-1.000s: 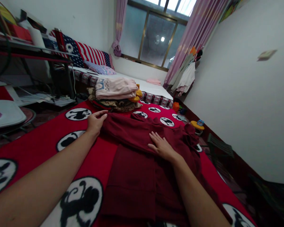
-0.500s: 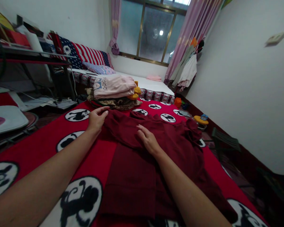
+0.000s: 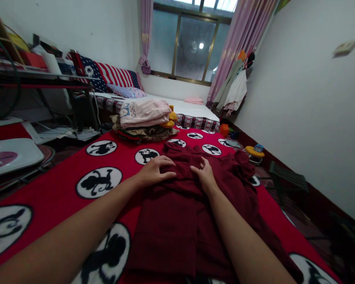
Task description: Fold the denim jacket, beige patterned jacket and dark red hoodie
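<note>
A dark maroon garment (image 3: 168, 225), apparently a long-sleeved top, lies spread on the red blanket. One part is folded inward across it, with creases near its far edge. My left hand (image 3: 155, 170) rests on the garment's left side, its thumb and fingers apart around a raised fold of cloth. Just to the right, my right hand (image 3: 206, 175) touches the cloth with thumb and index finger spread. The cloth hides some fingertips. Bunched fabric lies at the garment's far right.
The red blanket (image 3: 56, 189) has white circles with black figures. Beyond the garment stands a stack of folded clothes (image 3: 148, 114). A cluttered desk (image 3: 47, 77) is at left, a bed (image 3: 168, 101) behind, a yellow stool (image 3: 254, 151) and dark folding stool (image 3: 288, 177) at right.
My left hand has moved right, bringing the garment's left part inward over the rest and uncovering a blanket circle. My right hand has shifted slightly right. The view has tilted a little.
</note>
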A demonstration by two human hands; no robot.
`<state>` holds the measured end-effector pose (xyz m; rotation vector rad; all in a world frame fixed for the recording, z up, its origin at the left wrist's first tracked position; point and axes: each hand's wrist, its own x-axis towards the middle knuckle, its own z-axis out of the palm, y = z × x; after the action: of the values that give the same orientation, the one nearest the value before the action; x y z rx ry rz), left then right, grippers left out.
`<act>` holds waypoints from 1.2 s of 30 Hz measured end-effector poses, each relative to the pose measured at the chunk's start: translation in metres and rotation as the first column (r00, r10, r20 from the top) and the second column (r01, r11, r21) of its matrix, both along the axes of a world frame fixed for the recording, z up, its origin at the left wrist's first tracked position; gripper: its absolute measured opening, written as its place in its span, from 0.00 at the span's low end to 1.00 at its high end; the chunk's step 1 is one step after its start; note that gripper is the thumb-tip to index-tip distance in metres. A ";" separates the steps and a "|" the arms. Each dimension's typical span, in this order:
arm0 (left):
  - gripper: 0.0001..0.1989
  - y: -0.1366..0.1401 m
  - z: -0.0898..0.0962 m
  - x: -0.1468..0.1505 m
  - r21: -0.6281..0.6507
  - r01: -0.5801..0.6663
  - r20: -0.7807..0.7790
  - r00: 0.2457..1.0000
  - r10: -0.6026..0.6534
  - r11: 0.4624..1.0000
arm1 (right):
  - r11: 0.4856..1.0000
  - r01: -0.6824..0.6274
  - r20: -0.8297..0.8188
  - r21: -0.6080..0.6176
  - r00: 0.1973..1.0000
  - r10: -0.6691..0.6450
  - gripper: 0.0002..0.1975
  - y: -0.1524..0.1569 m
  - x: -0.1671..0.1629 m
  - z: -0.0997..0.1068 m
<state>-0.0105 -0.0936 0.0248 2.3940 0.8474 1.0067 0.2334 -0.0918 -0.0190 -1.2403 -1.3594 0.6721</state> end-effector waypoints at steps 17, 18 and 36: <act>0.17 -0.015 0.015 0.022 0.159 0.023 -0.244 0.970 0.016 0.987 | 0.938 0.156 0.568 0.310 0.760 -0.314 0.19 -0.035 -0.025 0.037; 0.15 -0.009 0.012 0.025 0.166 -0.001 -0.215 0.976 0.037 0.986 | 0.956 0.054 0.609 0.289 0.760 -0.227 0.18 -0.036 -0.029 0.037; 0.07 0.165 0.024 -0.004 0.033 -0.182 -0.324 0.928 0.183 0.983 | 0.987 -0.156 0.752 -0.026 0.648 0.123 0.17 -0.033 -0.041 0.025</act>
<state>-0.0144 0.0716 0.0492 2.5612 1.2047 0.6796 0.1920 -0.1252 0.0059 -1.4616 -2.1672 0.1975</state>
